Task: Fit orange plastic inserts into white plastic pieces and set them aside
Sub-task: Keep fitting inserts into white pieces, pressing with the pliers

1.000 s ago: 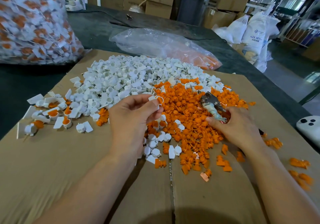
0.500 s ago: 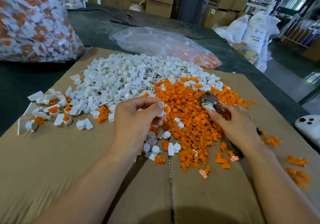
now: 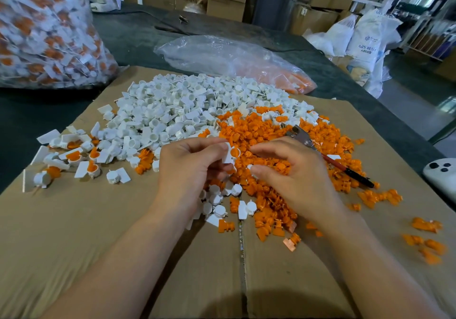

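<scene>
White piece (image 3: 227, 156) with a flat tab and a round cup is in the middle of the frame, pinched between the thumb and fingers of my left hand (image 3: 190, 170). An orange insert (image 3: 236, 152) sits in its cup. My right hand (image 3: 293, 180) is just beside it with curled fingers, the forefinger close to the insert. From this angle I cannot tell whether this hand pinches something or only touches.

On the cardboard (image 3: 74, 244) below lie a heap of white pieces (image 3: 182, 106) and, touching it on the right, a heap of orange inserts (image 3: 269, 133). Some finished pieces (image 3: 74, 157) lie at the left edge of the frame.

A large clear bag (image 3: 49, 35) in the upper left is full of white and orange parts. A flat clear bag (image 3: 222, 57) in the upper middle holds a few orange inserts in its right end.

Half a second ago my right hand held the metal tool (image 3: 304, 141). Now the tool lies on the orange heap, and that hand has come to the middle.
</scene>
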Demonstrator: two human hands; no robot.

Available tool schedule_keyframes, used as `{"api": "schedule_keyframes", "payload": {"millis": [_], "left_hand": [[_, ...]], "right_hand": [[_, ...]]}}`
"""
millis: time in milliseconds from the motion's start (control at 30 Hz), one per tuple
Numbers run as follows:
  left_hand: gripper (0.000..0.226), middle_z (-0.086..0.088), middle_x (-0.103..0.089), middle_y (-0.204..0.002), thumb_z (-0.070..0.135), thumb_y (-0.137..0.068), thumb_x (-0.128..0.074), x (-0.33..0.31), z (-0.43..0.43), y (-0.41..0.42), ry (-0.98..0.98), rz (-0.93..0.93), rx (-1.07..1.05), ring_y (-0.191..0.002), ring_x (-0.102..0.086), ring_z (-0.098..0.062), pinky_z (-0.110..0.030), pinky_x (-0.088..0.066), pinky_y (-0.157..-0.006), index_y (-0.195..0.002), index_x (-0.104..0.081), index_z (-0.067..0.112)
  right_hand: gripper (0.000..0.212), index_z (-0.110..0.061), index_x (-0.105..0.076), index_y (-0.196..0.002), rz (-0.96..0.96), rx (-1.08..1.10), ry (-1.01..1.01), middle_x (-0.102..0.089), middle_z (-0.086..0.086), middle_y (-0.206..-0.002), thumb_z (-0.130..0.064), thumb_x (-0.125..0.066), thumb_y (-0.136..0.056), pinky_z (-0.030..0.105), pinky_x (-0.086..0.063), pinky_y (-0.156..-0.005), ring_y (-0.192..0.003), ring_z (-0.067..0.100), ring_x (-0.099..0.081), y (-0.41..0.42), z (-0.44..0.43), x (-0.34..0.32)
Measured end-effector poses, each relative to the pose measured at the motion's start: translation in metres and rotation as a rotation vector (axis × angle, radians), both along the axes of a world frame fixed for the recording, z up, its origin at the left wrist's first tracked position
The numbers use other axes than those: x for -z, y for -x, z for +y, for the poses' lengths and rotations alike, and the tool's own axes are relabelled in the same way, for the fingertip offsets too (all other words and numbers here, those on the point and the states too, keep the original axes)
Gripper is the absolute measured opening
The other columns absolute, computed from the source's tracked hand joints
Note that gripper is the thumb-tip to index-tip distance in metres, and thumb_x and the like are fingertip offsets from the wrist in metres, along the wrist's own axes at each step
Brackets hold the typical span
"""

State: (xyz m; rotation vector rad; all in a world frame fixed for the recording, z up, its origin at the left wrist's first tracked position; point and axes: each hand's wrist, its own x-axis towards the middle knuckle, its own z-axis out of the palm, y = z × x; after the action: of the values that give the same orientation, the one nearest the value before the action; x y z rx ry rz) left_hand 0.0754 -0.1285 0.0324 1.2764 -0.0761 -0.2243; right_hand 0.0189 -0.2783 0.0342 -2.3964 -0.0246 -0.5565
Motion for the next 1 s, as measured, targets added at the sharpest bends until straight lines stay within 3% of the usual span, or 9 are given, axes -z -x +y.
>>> {"api": "schedule_keyframes", "payload": {"millis": [100, 233, 400, 500, 633, 733, 867, 933, 1000], "left_hand": [[0.011, -0.001, -0.062, -0.05, 0.001, -0.079, -0.066, 0.0, 0.0, -0.001, -0.015, 0.006, -0.001, -0.044, -0.06, -0.013, -0.017, -0.047, -0.042, -0.071, -0.07, 0.009], [0.013, 0.0, -0.062, -0.049, 0.001, -0.078, -0.067, 0.0, 0.0, 0.0, -0.021, -0.001, 0.001, -0.042, -0.059, -0.012, -0.016, -0.045, -0.041, -0.07, -0.07, 0.01], [0.012, -0.005, -0.064, -0.051, 0.001, -0.077, -0.068, 0.002, -0.001, 0.001, -0.051, -0.034, 0.026, -0.043, -0.059, -0.012, -0.016, -0.046, -0.041, -0.069, -0.07, 0.01], [0.013, -0.003, -0.064, -0.051, -0.001, -0.076, -0.068, 0.003, -0.002, 0.0, -0.05, -0.047, 0.042, -0.042, -0.059, -0.011, -0.016, -0.047, -0.042, -0.068, -0.068, 0.009], [0.014, -0.002, -0.064, -0.051, -0.002, -0.076, -0.067, 0.005, -0.001, -0.001, -0.037, -0.064, 0.046, -0.042, -0.059, -0.011, -0.017, -0.05, -0.045, -0.068, -0.068, 0.009], [0.015, -0.004, -0.065, -0.052, -0.001, -0.078, -0.065, 0.005, 0.0, -0.002, -0.014, -0.054, 0.021, -0.043, -0.059, -0.013, -0.018, -0.05, -0.045, -0.069, -0.068, 0.01], [0.012, -0.006, -0.07, -0.067, -0.002, -0.084, -0.058, 0.002, 0.013, -0.017, 0.273, 0.104, -0.195, -0.055, -0.067, -0.013, -0.015, -0.051, -0.048, -0.077, -0.062, 0.007], [0.006, -0.009, -0.07, -0.073, 0.0, -0.088, -0.056, 0.001, 0.024, -0.029, 0.442, 0.214, -0.345, -0.06, -0.069, -0.014, -0.015, -0.051, -0.051, -0.084, -0.058, 0.005], [0.002, -0.007, -0.069, -0.066, 0.003, -0.089, -0.055, 0.001, 0.034, -0.04, 0.6, 0.274, -0.468, -0.062, -0.07, -0.014, -0.016, -0.052, -0.054, -0.088, -0.056, 0.002]], "right_hand": [[0.038, -0.027, -0.063, -0.111, 0.003, -0.08, -0.067, -0.055, -0.022, -0.096, -0.016, -0.072, -0.076, 0.009, -0.041, -0.082, -0.092, -0.002, -0.055, -0.005, 0.013, 0.002], [0.044, -0.037, -0.053, -0.111, -0.051, -0.153, -0.161, -0.056, -0.02, -0.098, -0.011, -0.069, -0.079, 0.009, -0.043, -0.08, -0.092, -0.004, -0.056, -0.008, 0.017, 0.004], [0.028, -0.023, -0.065, -0.101, -0.12, -0.131, -0.211, -0.063, -0.009, -0.09, -0.007, -0.068, -0.078, 0.015, -0.048, -0.076, -0.083, 0.004, -0.061, -0.009, 0.016, 0.01], [0.021, -0.018, -0.068, -0.096, -0.185, -0.12, -0.141, -0.065, -0.005, -0.085, -0.009, -0.069, -0.077, 0.015, -0.048, -0.073, -0.08, 0.005, -0.061, -0.01, 0.017, 0.012], [0.019, -0.014, -0.069, -0.096, -0.241, -0.098, -0.086, -0.062, -0.009, -0.084, -0.013, -0.067, -0.077, 0.012, -0.046, -0.073, -0.082, 0.003, -0.059, -0.01, 0.018, 0.014], [0.031, -0.027, -0.062, -0.106, -0.237, -0.094, -0.139, -0.061, -0.016, -0.089, -0.019, -0.068, -0.077, 0.011, -0.047, -0.074, -0.084, 0.0, -0.06, -0.01, 0.019, 0.015], [0.039, -0.044, -0.047, -0.11, -0.152, -0.096, -0.262, -0.062, -0.014, -0.094, -0.034, -0.063, -0.076, 0.014, -0.05, -0.077, -0.085, -0.001, -0.061, -0.008, 0.017, 0.014], [0.035, -0.044, -0.048, -0.106, -0.137, -0.082, -0.253, -0.062, -0.017, -0.09, -0.032, -0.061, -0.076, 0.011, -0.048, -0.076, -0.085, -0.002, -0.061, -0.007, 0.015, 0.015], [0.033, -0.044, -0.051, -0.103, -0.126, -0.073, -0.262, -0.062, -0.019, -0.085, -0.025, -0.064, -0.079, 0.008, -0.046, -0.074, -0.084, -0.003, -0.06, -0.006, 0.013, 0.016]]}}
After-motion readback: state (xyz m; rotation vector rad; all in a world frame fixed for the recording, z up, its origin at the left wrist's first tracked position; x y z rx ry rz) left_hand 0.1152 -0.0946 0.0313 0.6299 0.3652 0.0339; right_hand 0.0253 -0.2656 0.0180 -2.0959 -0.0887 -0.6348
